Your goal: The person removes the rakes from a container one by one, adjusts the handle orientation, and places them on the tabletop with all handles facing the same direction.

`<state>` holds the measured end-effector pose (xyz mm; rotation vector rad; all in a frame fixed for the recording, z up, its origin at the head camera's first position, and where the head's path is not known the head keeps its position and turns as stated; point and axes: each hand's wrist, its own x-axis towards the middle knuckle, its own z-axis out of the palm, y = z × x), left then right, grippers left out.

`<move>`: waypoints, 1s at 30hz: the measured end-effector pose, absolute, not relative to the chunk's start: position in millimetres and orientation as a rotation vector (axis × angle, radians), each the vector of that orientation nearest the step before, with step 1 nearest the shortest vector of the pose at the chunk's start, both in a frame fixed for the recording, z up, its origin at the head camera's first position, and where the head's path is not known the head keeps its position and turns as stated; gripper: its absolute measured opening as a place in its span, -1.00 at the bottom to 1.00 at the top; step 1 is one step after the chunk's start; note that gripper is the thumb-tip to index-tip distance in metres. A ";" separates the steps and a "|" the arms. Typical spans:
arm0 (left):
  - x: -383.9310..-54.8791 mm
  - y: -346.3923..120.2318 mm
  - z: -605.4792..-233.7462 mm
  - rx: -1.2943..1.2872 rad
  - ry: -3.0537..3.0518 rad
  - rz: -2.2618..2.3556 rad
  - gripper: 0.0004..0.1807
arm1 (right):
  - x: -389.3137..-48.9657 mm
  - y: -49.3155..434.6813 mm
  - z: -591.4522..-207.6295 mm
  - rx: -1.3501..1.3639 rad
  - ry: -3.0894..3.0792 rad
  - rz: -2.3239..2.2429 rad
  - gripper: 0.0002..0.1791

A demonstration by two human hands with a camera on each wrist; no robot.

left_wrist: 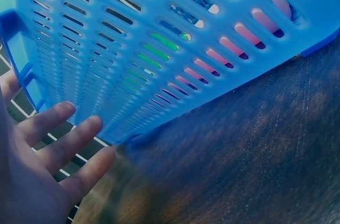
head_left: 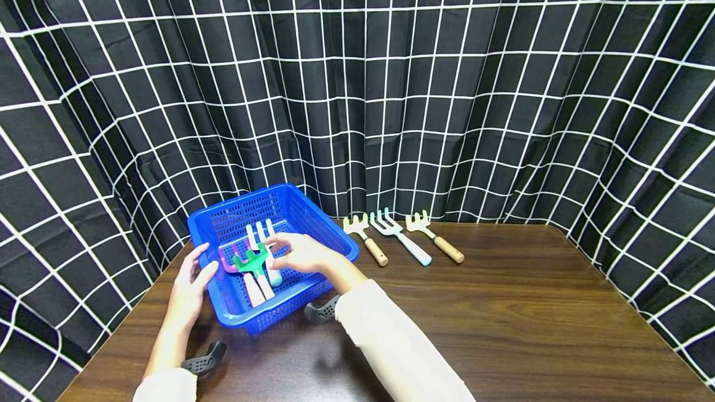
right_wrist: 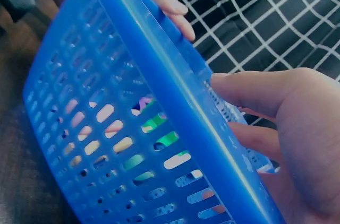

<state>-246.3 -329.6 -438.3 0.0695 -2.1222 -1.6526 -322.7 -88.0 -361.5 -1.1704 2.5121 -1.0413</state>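
A blue plastic basket [head_left: 336,237] with slotted walls stands on the left of the table. Inside lie a green hand rake [head_left: 252,263], a purple one [head_left: 228,262] partly under it, and a white one [head_left: 275,275] with a light-blue handle end. My left hand [head_left: 190,287] rests at the basket's left rim; in the left wrist view three of its fingers extend outside the slotted wall. Over the basket's inside reaches my right hand [head_left: 301,253], its fingertips close above the white rake. The right wrist view shows its thumb and fingers apart, with nothing visible between them.
Right of the basket, three hand rakes lie in a row on the wooden table [head_left: 503,309]: a yellow-green one [head_left: 375,252] with a wooden handle, a light-blue one [head_left: 410,245], and a yellow one [head_left: 447,249] with a wooden handle. A black gridded curtain [head_left: 424,110] surrounds the table.
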 end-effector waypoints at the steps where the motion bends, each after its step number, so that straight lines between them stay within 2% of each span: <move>1: -245.8 -328.9 -438.2 0.070 -2.123 -1.650 -0.43 | -324.6 -89.0 -362.3 -1.176 2.480 -1.027 -0.48; 13: -245.7 -327.2 -437.1 0.065 -2.096 -1.666 -0.44 | -333.7 -99.9 -369.0 -1.124 2.265 -0.956 -0.58; 30: -247.5 -332.9 -438.2 0.081 -2.136 -1.635 -0.43 | -334.7 -106.2 -372.9 -1.091 2.307 -0.688 -0.56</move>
